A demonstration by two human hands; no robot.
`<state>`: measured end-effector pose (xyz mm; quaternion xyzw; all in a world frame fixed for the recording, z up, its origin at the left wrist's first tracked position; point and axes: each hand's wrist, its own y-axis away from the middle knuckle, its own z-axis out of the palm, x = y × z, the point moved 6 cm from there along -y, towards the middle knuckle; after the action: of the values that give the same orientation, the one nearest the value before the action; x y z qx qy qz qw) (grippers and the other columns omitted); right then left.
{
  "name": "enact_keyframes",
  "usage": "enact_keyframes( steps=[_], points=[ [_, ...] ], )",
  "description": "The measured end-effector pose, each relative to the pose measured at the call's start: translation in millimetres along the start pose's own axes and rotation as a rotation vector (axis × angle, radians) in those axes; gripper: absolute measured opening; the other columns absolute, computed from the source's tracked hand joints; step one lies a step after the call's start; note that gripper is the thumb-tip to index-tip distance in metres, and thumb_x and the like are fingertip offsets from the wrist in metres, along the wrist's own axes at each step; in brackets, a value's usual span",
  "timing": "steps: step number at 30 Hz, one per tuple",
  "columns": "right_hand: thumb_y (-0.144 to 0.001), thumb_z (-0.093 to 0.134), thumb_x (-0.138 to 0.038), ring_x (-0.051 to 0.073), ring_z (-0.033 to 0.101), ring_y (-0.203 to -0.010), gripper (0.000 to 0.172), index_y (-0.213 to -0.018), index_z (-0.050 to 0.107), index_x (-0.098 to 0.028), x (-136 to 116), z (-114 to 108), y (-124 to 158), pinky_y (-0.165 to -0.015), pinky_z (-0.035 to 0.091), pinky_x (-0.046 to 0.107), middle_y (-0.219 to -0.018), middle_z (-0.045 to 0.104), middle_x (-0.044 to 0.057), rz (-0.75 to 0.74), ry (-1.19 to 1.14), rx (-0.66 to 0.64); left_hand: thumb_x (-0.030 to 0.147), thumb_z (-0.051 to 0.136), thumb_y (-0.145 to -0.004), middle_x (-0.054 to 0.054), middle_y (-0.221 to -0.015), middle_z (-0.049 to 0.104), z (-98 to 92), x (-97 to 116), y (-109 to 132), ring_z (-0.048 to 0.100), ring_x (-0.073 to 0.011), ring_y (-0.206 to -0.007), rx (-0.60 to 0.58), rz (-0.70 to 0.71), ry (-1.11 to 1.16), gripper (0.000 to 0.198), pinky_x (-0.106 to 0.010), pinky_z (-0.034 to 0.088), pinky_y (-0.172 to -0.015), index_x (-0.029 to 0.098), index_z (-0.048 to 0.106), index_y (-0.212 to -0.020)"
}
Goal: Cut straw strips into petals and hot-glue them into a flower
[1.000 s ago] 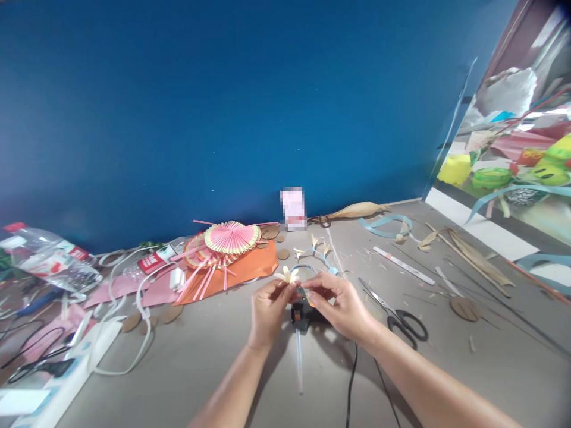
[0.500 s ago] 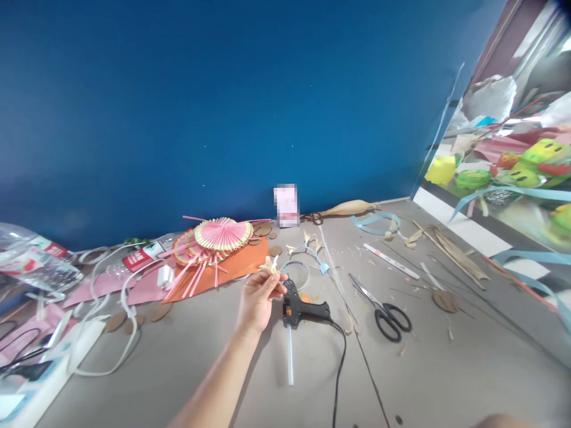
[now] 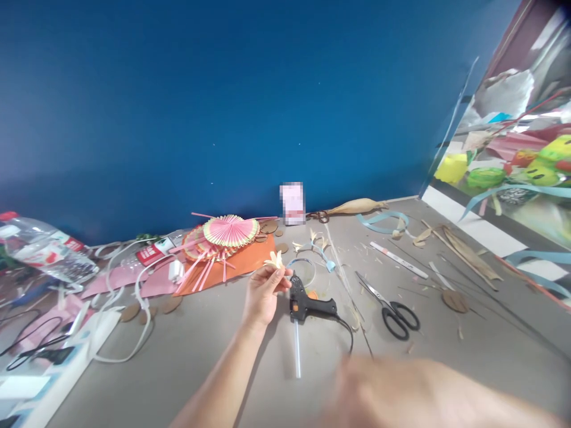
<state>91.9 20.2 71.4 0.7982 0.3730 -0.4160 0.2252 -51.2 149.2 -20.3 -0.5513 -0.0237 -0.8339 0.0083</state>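
Note:
Between the thumb and fingers of my left hand (image 3: 263, 294) is a small cream-coloured flower (image 3: 275, 260), its petals pointing up. Right beside that hand lies a black glue gun (image 3: 307, 303) with a clear glue stick (image 3: 297, 351) sticking out toward me and a cord running off to the right. My right hand (image 3: 379, 389) is a blur at the bottom edge, near the cord; its fingers cannot be made out. Behind the glue gun are a thin ring (image 3: 307, 266) and a blue-wrapped stem with small flowers (image 3: 322, 252).
Black-handled scissors (image 3: 395, 312) and a white pen (image 3: 398, 260) lie to the right, among dry husk strips (image 3: 468, 255). Pink paper fans (image 3: 231, 230) rest on orange paper (image 3: 250, 261). Farther left are a plastic bottle (image 3: 49, 252), white cables and a power strip (image 3: 49, 386).
My right hand has come into view at the bottom right, moving fast. My left hand keeps its pinch on the flower. The whole view has shifted slightly.

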Motion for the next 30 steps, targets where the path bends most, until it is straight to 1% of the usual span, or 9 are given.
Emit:
enact_keyframes(
  steps=[1,4,5,10,16,21,25,27,30],
  points=[
    [-0.076,0.049,-0.033,0.012,0.057,-0.058,0.013,-0.079,0.061,-0.028,5.5,-9.0,-10.5,-0.054,0.040,0.023,-0.066,0.063,-0.001,0.010,0.037,0.019,0.028,0.071,-0.060,-0.002,-0.066,0.066,-0.3,-0.1,-0.1,0.056,-0.0072,-0.047,-0.001,0.002,-0.002,0.020,-0.016,0.041,-0.044,0.014,0.057,-0.063],
    [-0.078,0.047,-0.025,0.020,0.057,-0.076,0.015,-0.088,0.058,-0.021,39.7,-42.3,-34.0,-0.064,0.038,0.028,-0.084,0.062,0.006,0.215,0.559,0.333,0.030,0.070,-0.061,-0.003,-0.067,0.066,-2.0,0.0,-1.1,0.056,-0.0068,-0.048,0.014,0.006,-0.028,0.020,-0.016,0.040,-0.044,0.013,0.058,-0.062],
    [-0.074,0.052,-0.027,0.023,0.056,-0.084,0.021,-0.093,0.056,-0.020,52.2,-45.0,-40.3,-0.066,0.038,0.029,-0.090,0.061,0.009,0.273,0.664,0.366,0.031,0.070,-0.060,-0.003,-0.067,0.066,-3.1,0.4,-1.9,0.055,-0.0067,-0.048,0.026,0.008,-0.035,0.021,-0.016,0.040,-0.045,0.013,0.058,-0.062],
    [-0.066,0.062,-0.033,0.029,0.053,-0.088,0.043,-0.103,0.050,-0.015,94.9,-23.8,-65.3,-0.067,0.038,0.033,-0.092,0.058,0.013,0.338,0.797,0.251,0.032,0.073,-0.055,-0.003,-0.065,0.065,-9.1,3.8,-6.7,0.054,-0.0066,-0.046,0.079,0.000,-0.018,0.025,-0.017,0.038,-0.042,0.013,0.058,-0.062],
    [-0.077,0.048,-0.021,0.023,0.055,-0.081,0.016,-0.090,0.053,-0.016,103.9,-19.0,-64.2,-0.068,0.038,0.030,-0.087,0.058,0.009,0.259,0.665,0.253,0.032,0.074,-0.054,-0.003,-0.063,0.064,-12.6,6.9,-9.5,0.052,-0.0060,-0.046,0.085,0.012,0.021,0.026,-0.016,0.038,-0.042,0.012,0.059,-0.062],
    [-0.082,0.041,-0.026,0.019,0.055,-0.083,0.023,-0.102,0.048,-0.018,104.2,-49.7,-50.8,-0.071,0.040,0.029,-0.093,0.057,0.007,0.190,0.184,0.493,0.030,0.073,-0.055,-0.002,-0.061,0.064,-13.5,5.3,-10.8,0.051,-0.0048,-0.045,0.098,0.001,0.035,0.024,-0.015,0.039,-0.041,0.011,0.060,-0.063],
    [-0.079,0.048,-0.039,0.013,0.051,-0.057,0.029,-0.098,0.046,-0.017,109.3,-58.2,-47.7,-0.055,0.041,0.026,-0.070,0.053,0.001,0.079,-0.345,0.647,0.029,0.073,-0.055,-0.002,-0.063,0.063,-11.6,4.2,-10.6,0.051,-0.0046,-0.046,0.099,-0.012,0.026,0.023,-0.015,0.039,-0.042,0.011,0.059,-0.062],
    [-0.081,0.044,-0.043,0.011,0.045,-0.048,0.029,-0.089,0.049,-0.016,115.6,-54.7,-48.3,-0.051,0.039,0.026,-0.060,0.049,-0.001,0.074,-0.430,0.676,0.029,0.073,-0.055,-0.001,-0.064,0.063,-9.9,4.4,-10.3,0.051,-0.0048,-0.047,0.087,-0.014,0.015,0.023,-0.015,0.040,-0.043,0.011,0.059,-0.063],
    [-0.081,0.044,-0.046,0.011,0.044,-0.046,0.031,-0.077,0.053,-0.016,125.6,-51.6,-47.8,-0.049,0.035,0.025,-0.050,0.047,-0.003,0.160,-0.319,0.711,0.029,0.073,-0.055,-0.002,-0.067,0.063,-9.6,5.3,-9.4,0.051,-0.0050,-0.048,0.097,-0.015,-0.004,0.023,-0.015,0.037,-0.040,0.012,0.059,-0.063]
  ],
)
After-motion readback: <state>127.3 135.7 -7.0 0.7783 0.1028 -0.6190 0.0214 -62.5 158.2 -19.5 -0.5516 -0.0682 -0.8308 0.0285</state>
